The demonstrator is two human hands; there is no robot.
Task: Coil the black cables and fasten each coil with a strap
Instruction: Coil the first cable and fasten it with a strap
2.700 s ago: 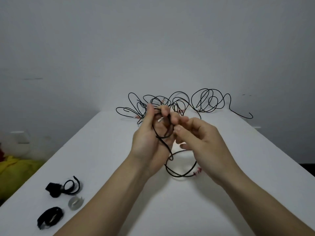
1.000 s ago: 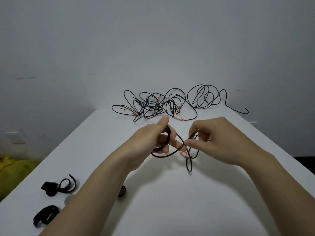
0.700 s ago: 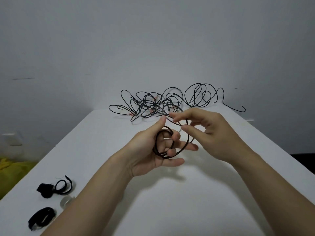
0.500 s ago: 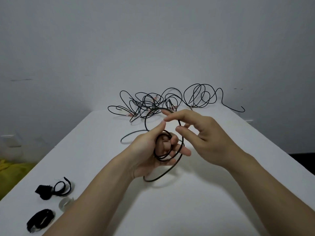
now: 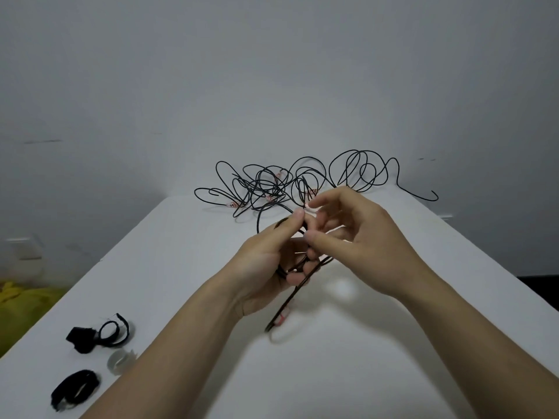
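My left hand [image 5: 266,261] grips a small coil of thin black cable [image 5: 298,290] above the middle of the white table [image 5: 363,373]. One cable end with a pale red-marked tag [image 5: 282,318] hangs down below the hand. My right hand [image 5: 354,237] is beside it, its thumb and fingers curled round the cable at the coil's top. A tangle of loose black cables [image 5: 272,186] lies at the table's far edge. Black straps lie at the near left: one looped [image 5: 99,335], one folded [image 5: 75,390].
A small clear ring-shaped piece [image 5: 121,359] lies between the two straps. A grey wall stands behind the table. Something yellow [image 5: 27,303] sits on the floor past the table's left edge.
The large loose loop has been drawn in onto the coil. My right hand has come closer to my left hand. The tagged end now hangs below the coil.
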